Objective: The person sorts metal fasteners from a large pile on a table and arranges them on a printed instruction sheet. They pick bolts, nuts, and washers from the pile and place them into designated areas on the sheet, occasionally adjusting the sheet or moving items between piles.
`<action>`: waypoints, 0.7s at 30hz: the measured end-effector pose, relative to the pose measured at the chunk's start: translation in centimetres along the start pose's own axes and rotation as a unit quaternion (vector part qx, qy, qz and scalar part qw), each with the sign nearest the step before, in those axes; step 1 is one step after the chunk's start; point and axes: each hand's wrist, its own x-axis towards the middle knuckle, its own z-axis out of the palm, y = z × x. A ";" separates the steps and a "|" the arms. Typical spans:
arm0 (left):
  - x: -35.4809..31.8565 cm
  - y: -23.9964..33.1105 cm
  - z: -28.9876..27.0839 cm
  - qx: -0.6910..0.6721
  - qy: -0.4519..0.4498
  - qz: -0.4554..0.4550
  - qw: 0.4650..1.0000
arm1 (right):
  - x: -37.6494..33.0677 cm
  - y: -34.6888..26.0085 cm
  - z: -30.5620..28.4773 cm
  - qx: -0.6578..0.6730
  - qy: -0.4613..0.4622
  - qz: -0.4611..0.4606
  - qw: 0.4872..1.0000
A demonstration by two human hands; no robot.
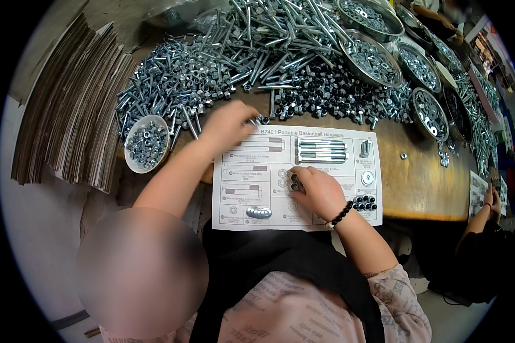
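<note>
Mid-frame on the white printed sheet (294, 177), the right hand (320, 191) pinches small steel nuts (293, 182), fingers narrow, setting them on their outlined box. Left hand (229, 123), upper centre-left, is curled at the sheet's top edge by the loose bolt pile (212, 63); can't tell what it grips, if anything. To do it well, imo: match each pc to its outline, keep rows tidy, count as you go. Hardware is shiny zinc-grey w/ hex shapes; long bolts (320, 150) lie parallel, flat washers (258, 212) overlap.
</note>
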 end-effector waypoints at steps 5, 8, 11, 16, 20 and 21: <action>-3.5 4.9 3.0 -0.079 -0.139 0.114 0.980 | 0.2 -0.4 -0.4 -0.030 0.004 0.020 0.999; -4.2 5.6 3.5 -0.115 -0.143 0.118 0.976 | 0.2 -0.2 -0.3 -0.030 0.008 0.017 0.999; -4.6 6.2 4.0 -0.144 -0.107 0.113 0.977 | 0.5 -0.1 -0.2 -0.023 0.015 0.021 0.999; -4.8 6.9 4.4 -0.165 -0.096 0.075 0.979 | 0.6 0.4 -0.1 -0.013 0.021 0.011 1.000; -5.3 6.8 4.7 -0.159 -0.076 0.077 0.981 | 0.8 0.3 -0.1 -0.001 0.029 0.008 1.000; -5.4 6.7 4.8 -0.160 -0.064 0.080 0.982 | 0.9 0.3 0.0 0.003 0.029 0.006 1.000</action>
